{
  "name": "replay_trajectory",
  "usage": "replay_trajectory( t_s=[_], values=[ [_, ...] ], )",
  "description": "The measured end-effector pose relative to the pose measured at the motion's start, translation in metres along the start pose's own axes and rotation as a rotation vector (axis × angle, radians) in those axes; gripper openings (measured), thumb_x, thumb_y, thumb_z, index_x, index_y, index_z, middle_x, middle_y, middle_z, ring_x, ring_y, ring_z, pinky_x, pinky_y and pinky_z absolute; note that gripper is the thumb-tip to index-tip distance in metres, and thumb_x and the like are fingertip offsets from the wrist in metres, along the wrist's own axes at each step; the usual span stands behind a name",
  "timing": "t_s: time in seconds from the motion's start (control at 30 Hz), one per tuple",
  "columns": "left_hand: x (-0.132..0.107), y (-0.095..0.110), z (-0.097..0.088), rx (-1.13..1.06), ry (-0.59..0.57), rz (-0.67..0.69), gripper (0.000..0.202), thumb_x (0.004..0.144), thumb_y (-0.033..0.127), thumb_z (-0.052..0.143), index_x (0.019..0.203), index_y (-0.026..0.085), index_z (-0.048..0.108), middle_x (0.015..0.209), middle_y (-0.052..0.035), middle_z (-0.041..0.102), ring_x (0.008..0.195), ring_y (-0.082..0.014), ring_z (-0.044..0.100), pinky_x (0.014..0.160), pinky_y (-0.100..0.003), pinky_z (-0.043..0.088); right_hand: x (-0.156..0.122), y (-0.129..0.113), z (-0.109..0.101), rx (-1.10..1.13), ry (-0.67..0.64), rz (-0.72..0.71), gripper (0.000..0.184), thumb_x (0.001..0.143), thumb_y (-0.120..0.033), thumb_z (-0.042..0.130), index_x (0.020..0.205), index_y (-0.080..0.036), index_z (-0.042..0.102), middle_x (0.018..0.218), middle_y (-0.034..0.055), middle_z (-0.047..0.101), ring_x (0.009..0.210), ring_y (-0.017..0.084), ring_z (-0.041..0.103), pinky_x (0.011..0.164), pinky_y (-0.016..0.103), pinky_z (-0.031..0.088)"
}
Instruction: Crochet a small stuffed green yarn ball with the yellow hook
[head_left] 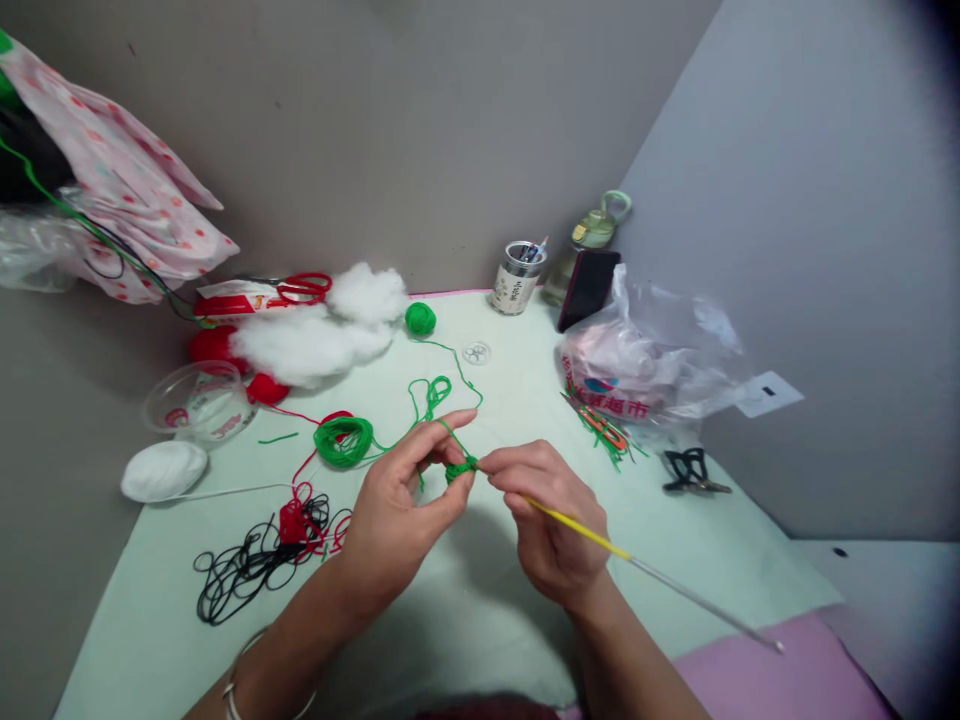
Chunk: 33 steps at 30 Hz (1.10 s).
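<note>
My left hand (401, 510) pinches a small green crocheted piece (459, 468) between thumb and fingers, with green yarn looped over the raised index finger. My right hand (551, 515) is closed round a crochet hook (645, 565) with a yellow grip and a metal shaft; its tip meets the green piece. The yarn runs back to a loose green coil (343, 440) and on to a small green ball (420, 318) farther away.
On the pale green table (465, 620) lie a tangle of black and red yarn (262, 550), white stuffing (315, 335), a white ball (163, 470), a clear cup (196, 398), red scissors (304, 288), a tin (516, 278), a phone (587, 288), a plastic bag (645, 370) and a black clip (690, 470).
</note>
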<state>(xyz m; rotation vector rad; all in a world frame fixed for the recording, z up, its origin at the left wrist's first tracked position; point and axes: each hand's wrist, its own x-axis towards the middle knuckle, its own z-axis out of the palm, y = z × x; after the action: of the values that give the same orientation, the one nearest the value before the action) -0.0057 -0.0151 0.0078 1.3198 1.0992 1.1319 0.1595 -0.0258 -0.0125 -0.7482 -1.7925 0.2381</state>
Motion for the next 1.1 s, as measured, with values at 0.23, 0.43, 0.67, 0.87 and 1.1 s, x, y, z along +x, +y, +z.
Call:
replay_trajectory(
  t_s=[0.23, 0.43, 0.67, 0.87, 1.1],
  values=[
    [-0.005, -0.003, 0.005, -0.311, -0.077, -0.157, 0.053, 0.083, 0.024, 0.079, 0.135, 0.024, 0.067, 0.086, 0.0016, 0.059, 0.086, -0.0148, 0.058, 0.089, -0.030, 0.049, -0.012, 0.001, 0.009, -0.236, 0.048, -0.043, 0.036, 0.096, -0.007, 0.062, 0.123, -0.028, 0.069, 0.105, 0.0089, 0.076, 0.088, 0.020, 0.070, 0.069, 0.033, 0.059],
    [-0.002, -0.002, 0.000, -0.489, -0.124, -0.253, 0.052, 0.081, 0.031, 0.085, 0.131, 0.024, 0.071, 0.089, 0.0000, 0.062, 0.085, -0.0138, 0.055, 0.085, -0.028, 0.046, -0.003, -0.003, 0.008, 0.261, 0.172, 0.247, 0.025, 0.103, -0.014, 0.054, 0.113, -0.027, 0.074, 0.098, 0.0059, 0.076, 0.086, 0.019, 0.071, 0.073, 0.034, 0.059],
    [0.001, -0.003, -0.006, -0.470, -0.118, -0.247, 0.042, 0.083, 0.032, 0.084, 0.124, 0.028, 0.075, 0.088, 0.0005, 0.059, 0.083, -0.0136, 0.052, 0.079, -0.026, 0.043, -0.002, 0.001, 0.007, 0.582, 0.246, 0.539, 0.020, 0.106, -0.031, 0.054, 0.103, -0.023, 0.073, 0.100, 0.0064, 0.079, 0.075, 0.017, 0.073, 0.069, 0.034, 0.061],
    [0.002, -0.004, -0.008, -0.405, -0.130, -0.201, 0.041, 0.083, 0.032, 0.084, 0.123, 0.028, 0.076, 0.087, 0.0000, 0.059, 0.085, -0.0153, 0.054, 0.083, -0.028, 0.045, 0.000, 0.004, 0.004, 0.705, 0.215, 0.554, 0.019, 0.106, -0.032, 0.055, 0.098, -0.023, 0.070, 0.099, 0.0058, 0.081, 0.076, 0.017, 0.072, 0.071, 0.034, 0.060],
    [0.001, -0.006, -0.008, -0.289, -0.112, -0.136, 0.041, 0.085, 0.028, 0.080, 0.126, 0.027, 0.074, 0.090, -0.0005, 0.063, 0.090, -0.0167, 0.059, 0.089, -0.030, 0.049, 0.001, 0.003, 0.001, 0.543, 0.157, 0.429, 0.018, 0.106, -0.026, 0.055, 0.100, -0.024, 0.072, 0.095, 0.0054, 0.077, 0.081, 0.019, 0.070, 0.073, 0.036, 0.058]
  ],
)
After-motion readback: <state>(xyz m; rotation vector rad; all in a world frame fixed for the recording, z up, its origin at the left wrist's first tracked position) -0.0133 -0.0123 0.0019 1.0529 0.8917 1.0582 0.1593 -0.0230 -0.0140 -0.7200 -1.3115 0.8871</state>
